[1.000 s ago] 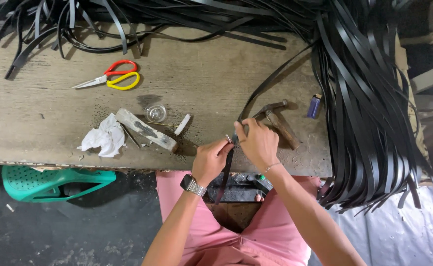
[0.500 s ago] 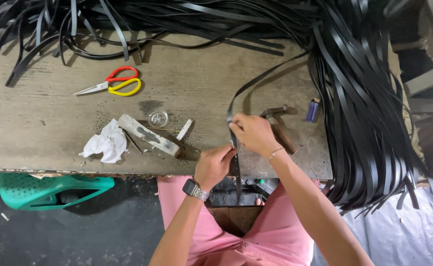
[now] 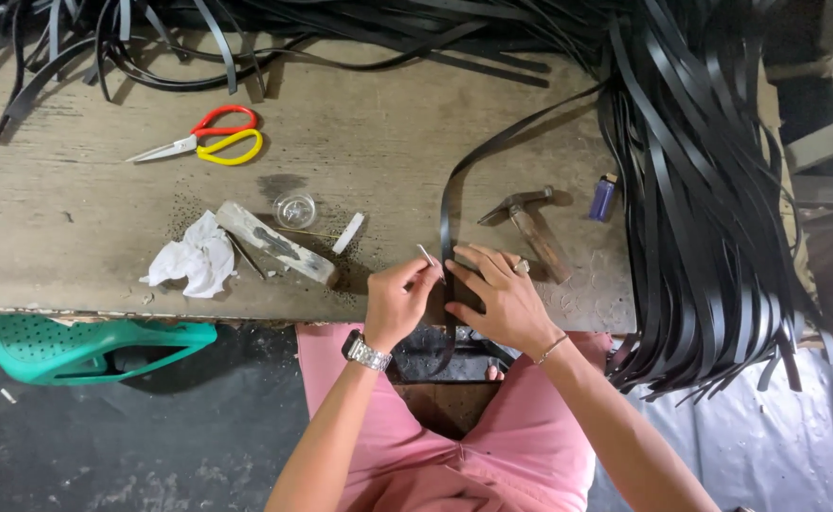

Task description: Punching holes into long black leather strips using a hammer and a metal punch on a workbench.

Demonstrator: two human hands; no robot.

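Observation:
A long black strap [image 3: 454, 180] curves from the pile at the right down to the front edge of the worn wooden table [image 3: 85, 237]. My right hand [image 3: 497, 294] lies flat on the strap's near end, pressing it to the table. Just left of it, my left hand [image 3: 399, 299], with a silver wristwatch, pinches a small thin metal tool [image 3: 426, 256] whose tip points at the strap. A hammer [image 3: 530, 228] lies just beyond my right hand.
A big heap of black straps [image 3: 701, 190] hangs over the table's right side and back. Red-and-yellow scissors [image 3: 210, 140], a crumpled white tissue [image 3: 189, 261], a wooden block [image 3: 274, 245], a small glass dish [image 3: 295, 209], a white stick [image 3: 347, 232] and a blue lighter [image 3: 603, 196] lie around. A green plastic stool [image 3: 85, 346] stands below left.
My right hand has flattened onto the strap's end near the table edge. My left hand rose from below the edge to the tabletop with the small tool.

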